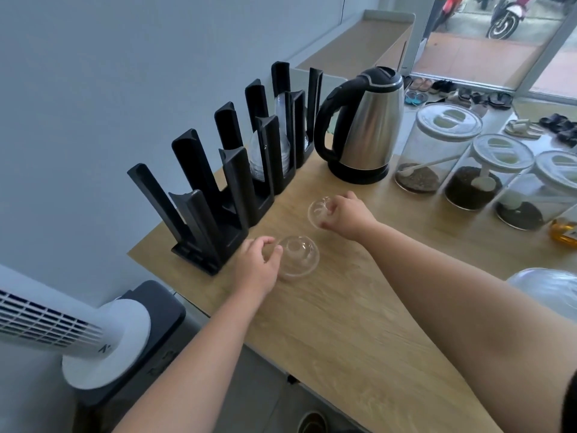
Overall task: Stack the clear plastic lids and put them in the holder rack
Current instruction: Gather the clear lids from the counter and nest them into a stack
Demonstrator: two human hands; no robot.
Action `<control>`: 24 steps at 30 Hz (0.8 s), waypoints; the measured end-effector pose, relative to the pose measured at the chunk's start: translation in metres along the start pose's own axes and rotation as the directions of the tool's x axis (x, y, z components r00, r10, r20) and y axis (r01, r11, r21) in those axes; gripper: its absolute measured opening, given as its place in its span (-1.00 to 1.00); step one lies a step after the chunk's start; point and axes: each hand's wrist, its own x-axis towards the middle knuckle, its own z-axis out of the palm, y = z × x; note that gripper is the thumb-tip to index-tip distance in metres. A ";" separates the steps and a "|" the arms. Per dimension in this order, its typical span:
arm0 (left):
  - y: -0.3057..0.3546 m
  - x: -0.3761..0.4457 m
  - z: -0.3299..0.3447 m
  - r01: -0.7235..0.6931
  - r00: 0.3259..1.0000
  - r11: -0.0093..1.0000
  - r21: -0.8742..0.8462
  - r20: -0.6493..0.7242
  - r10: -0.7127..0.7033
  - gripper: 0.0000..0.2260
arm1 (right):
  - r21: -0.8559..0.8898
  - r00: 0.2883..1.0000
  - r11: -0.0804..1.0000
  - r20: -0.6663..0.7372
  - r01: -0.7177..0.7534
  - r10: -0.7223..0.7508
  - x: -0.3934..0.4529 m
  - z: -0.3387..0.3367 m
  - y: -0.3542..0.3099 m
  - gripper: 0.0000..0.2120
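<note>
Both arms are bare all the way up, no sleeves on the forearms, no watch, rings or bands on either wrist. Left hand [257,264] and right hand [348,215] are gloveless too. Only clothing showing is a sliver of dark, black-looking sleeve [570,401] at about 4 o'clock, right at the frame edge on the right upper arm.

text: none legible | fan base [104,348]: mark, too blurred
</note>
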 end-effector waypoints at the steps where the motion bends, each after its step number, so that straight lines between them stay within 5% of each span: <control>1: 0.004 0.001 0.002 -0.031 0.999 1.000 0.001 0.009 0.031 -0.69 | 0.003 1.000 1.000 -0.010 -0.002 0.002 -0.004 -0.004 0.002 -0.79; 8: 0.026 0.011 0.025 -0.215 0.951 0.959 0.182 0.262 0.164 -0.13 | -0.007 0.994 0.999 -0.101 -0.045 0.044 -0.039 -0.034 0.014 -0.64; 12: 0.029 0.013 0.038 -0.232 0.951 0.961 0.151 0.242 0.192 -0.17 | -0.011 0.980 1.000 -0.199 -0.020 0.018 -0.065 -0.056 0.024 -0.48; 17: 0.060 0.008 0.044 -0.316 0.932 0.948 0.031 0.195 0.305 -0.14 | 0.212 0.946 0.977 -0.311 -0.027 0.094 -0.101 -0.095 0.038 -0.26; 24: 0.150 0.001 0.049 -0.536 0.812 0.828 -0.166 0.166 0.559 -0.20 | 0.158 0.892 0.985 -0.432 -0.075 0.137 -0.164 -0.150 0.073 -0.18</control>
